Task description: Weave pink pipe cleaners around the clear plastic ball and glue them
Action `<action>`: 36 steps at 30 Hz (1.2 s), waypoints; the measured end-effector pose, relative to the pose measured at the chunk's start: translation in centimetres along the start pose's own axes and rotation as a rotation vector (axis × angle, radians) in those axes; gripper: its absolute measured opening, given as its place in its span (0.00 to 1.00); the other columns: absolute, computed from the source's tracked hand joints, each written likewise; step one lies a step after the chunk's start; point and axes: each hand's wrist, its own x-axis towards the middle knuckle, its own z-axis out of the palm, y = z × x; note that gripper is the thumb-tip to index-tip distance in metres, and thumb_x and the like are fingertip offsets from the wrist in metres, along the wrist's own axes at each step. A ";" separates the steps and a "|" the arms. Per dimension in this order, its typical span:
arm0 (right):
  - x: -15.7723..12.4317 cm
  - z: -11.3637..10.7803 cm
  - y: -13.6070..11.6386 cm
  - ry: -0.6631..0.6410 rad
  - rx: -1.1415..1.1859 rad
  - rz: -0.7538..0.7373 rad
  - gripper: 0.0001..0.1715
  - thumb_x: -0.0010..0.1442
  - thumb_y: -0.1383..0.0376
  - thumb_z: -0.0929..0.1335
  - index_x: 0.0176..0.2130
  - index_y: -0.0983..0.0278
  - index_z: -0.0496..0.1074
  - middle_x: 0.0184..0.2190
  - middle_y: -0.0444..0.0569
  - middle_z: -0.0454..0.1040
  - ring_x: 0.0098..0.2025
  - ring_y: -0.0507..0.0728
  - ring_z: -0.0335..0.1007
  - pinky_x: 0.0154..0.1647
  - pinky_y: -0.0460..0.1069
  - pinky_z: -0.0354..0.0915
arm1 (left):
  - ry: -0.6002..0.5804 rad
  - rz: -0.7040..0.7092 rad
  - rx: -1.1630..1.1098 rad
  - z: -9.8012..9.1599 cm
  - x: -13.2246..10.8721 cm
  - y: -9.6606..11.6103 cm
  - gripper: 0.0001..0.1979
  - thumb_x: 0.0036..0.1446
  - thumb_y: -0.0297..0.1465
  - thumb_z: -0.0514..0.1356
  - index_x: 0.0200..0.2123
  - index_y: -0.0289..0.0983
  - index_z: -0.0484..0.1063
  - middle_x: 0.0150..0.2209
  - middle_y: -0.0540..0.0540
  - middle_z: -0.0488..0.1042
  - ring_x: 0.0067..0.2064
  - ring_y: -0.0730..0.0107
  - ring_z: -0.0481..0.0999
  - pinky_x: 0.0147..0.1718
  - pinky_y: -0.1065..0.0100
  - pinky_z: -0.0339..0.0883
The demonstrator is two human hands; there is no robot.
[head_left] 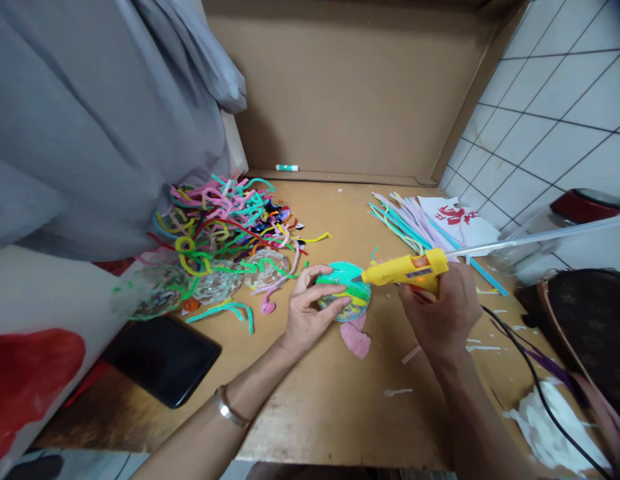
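Observation:
My left hand grips the left side of a round disc striped in turquoise, green and yellow, fingers on its face. In my right hand is a yellow hot glue gun, its dark nozzle at the upper part of the disc; whether it touches cannot be made out. A long clear glue stick sticks out of the gun's back. Just below the disc, a pink ruffled piece lies on the table.
A tangle of pipe cleaners and clear woven-looking rounds lie left, near a black phone. Straight pipe cleaners lie back right. A black cord runs past a brown bag and crumpled tissue. Cardboard stands behind.

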 end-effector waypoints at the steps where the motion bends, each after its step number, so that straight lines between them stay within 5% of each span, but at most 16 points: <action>1: 0.0 0.0 0.0 0.014 -0.007 -0.008 0.11 0.51 0.63 0.67 0.37 0.61 0.63 0.32 0.51 0.69 0.35 0.60 0.69 0.33 0.52 0.64 | 0.004 0.004 0.001 0.0 0.0 0.0 0.06 0.52 0.33 0.68 0.34 0.39 0.79 0.46 0.42 0.71 0.49 0.61 0.74 0.48 0.57 0.70; 17: 0.3 0.2 -0.4 0.109 0.039 -0.055 0.13 0.49 0.67 0.69 0.33 0.60 0.60 0.29 0.45 0.66 0.30 0.57 0.65 0.25 0.48 0.60 | 0.065 0.075 0.080 0.2 -0.1 -0.5 0.12 0.53 0.34 0.68 0.39 0.37 0.73 0.45 0.42 0.72 0.48 0.63 0.74 0.46 0.59 0.71; 21: 0.4 0.3 -0.3 0.141 0.030 -0.043 0.13 0.48 0.67 0.70 0.32 0.60 0.61 0.28 0.45 0.66 0.29 0.57 0.64 0.25 0.48 0.60 | 0.020 0.112 0.135 -0.1 -0.1 -0.4 0.14 0.54 0.35 0.66 0.43 0.37 0.73 0.48 0.40 0.71 0.50 0.61 0.73 0.48 0.57 0.70; 29: 0.3 0.6 0.2 0.165 -0.041 -0.040 0.13 0.49 0.65 0.69 0.36 0.61 0.64 0.30 0.47 0.68 0.30 0.58 0.66 0.27 0.49 0.61 | -0.185 0.217 0.260 -0.6 -0.2 -0.7 0.34 0.45 0.43 0.71 0.53 0.37 0.65 0.55 0.34 0.65 0.57 0.51 0.69 0.54 0.49 0.68; 36: 0.3 0.4 0.5 0.187 -0.054 -0.083 0.14 0.49 0.66 0.70 0.37 0.62 0.65 0.30 0.47 0.69 0.31 0.59 0.69 0.29 0.50 0.65 | -0.263 0.161 0.317 -0.8 -0.5 -0.8 0.34 0.51 0.33 0.68 0.59 0.39 0.59 0.59 0.34 0.63 0.62 0.51 0.65 0.58 0.47 0.65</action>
